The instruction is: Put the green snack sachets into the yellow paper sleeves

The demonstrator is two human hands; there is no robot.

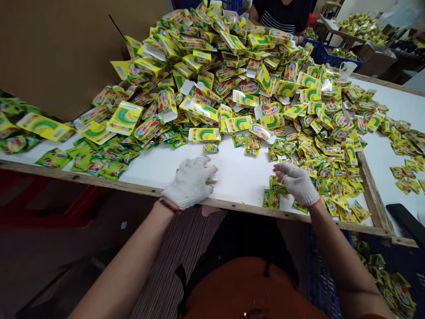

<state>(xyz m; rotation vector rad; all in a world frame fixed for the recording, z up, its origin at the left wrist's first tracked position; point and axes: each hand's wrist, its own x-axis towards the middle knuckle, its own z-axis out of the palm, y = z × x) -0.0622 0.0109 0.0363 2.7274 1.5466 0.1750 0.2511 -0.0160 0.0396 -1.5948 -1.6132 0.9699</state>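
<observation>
My left hand (192, 181), in a white knit glove with bare fingertips, is low over the white tabletop (239, 170) near its front edge. Its fingers are curled around something small and yellowish, mostly hidden by the glove; only a sliver shows. My right hand (298, 182), gloved the same way, is beside green candy packets (271, 199) at the front edge. Its fingers point left, slightly bent and apart, and no object shows between them. Small yellow packets (341, 197) are spread to its right. Beyond both hands, a yellow box (204, 134) lies flat.
A tall heap of yellow boxes (199, 57) covers the back of the table. Green packets (113, 155) lie at left, by a large brown carton (59, 57). A wooden strip (373, 190) borders the right side, near a black phone (407, 226). Another person (282, 17) sits opposite.
</observation>
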